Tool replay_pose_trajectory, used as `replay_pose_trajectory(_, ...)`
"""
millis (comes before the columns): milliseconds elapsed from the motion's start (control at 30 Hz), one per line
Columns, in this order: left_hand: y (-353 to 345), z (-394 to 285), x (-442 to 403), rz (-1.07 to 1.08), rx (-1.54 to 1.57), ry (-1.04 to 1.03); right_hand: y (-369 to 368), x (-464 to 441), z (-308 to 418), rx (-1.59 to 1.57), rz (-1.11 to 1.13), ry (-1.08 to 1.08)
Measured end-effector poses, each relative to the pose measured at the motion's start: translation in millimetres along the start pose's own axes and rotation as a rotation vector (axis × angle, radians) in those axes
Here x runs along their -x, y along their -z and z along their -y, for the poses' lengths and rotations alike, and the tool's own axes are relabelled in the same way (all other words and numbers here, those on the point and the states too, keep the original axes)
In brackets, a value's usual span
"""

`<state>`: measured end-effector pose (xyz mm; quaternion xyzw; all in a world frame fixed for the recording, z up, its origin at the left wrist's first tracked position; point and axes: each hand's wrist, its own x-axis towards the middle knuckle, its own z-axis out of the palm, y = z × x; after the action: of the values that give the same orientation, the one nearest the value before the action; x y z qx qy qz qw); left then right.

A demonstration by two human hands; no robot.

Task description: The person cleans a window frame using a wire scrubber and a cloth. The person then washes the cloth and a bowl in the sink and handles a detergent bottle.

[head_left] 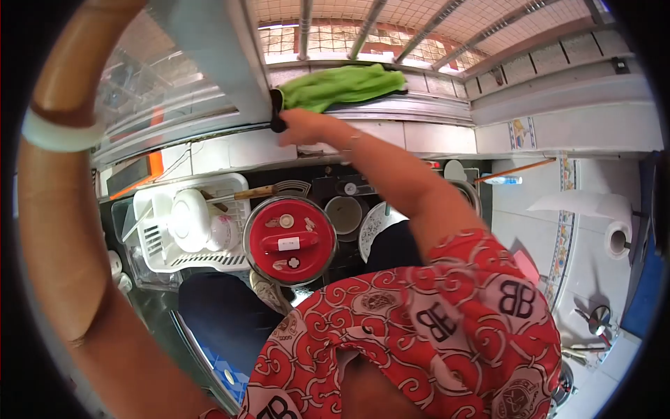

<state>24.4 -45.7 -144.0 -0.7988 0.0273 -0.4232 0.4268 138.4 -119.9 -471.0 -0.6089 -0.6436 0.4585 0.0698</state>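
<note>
My right hand (303, 128) reaches forward to the edge of the window frame (252, 70), its fingers closed at a small black latch (278, 112). Just beyond the fingers, a green cloth (342, 85) lies along the window sill. My left arm is raised along the left side, with a pale bangle (63, 133) around it. Past the bangle, my left hand (105, 31) runs out of the top edge, so its fingers and anything in them are hidden. The window pane (178, 77) stands between my two arms.
Below are a pot with a red lid (289, 241), a white dish rack (241, 183) with a bowl (188, 220), and a round container (343, 214). Metal bars (366, 29) cross the window opening. A paper roll (617, 239) hangs at right. My knees are bent near the pot.
</note>
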Motion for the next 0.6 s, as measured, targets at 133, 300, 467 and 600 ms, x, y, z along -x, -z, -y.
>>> replay_pose_trajectory(133,19,4,-3,0.339,0.104,0.113,-7,15,-9,0.046,-0.190,0.032)
replay_pose_trajectory(300,-3,12,27,0.200,-0.027,0.132,29,87,-73,0.254,-0.215,-0.082)
replay_pose_trajectory(467,-11,12,35,0.177,-0.024,0.218,77,215,-180,0.429,-0.284,-0.420)
replay_pose_trajectory(600,-17,10,31,0.201,0.255,0.402,99,257,-219,0.524,-0.285,-0.690)
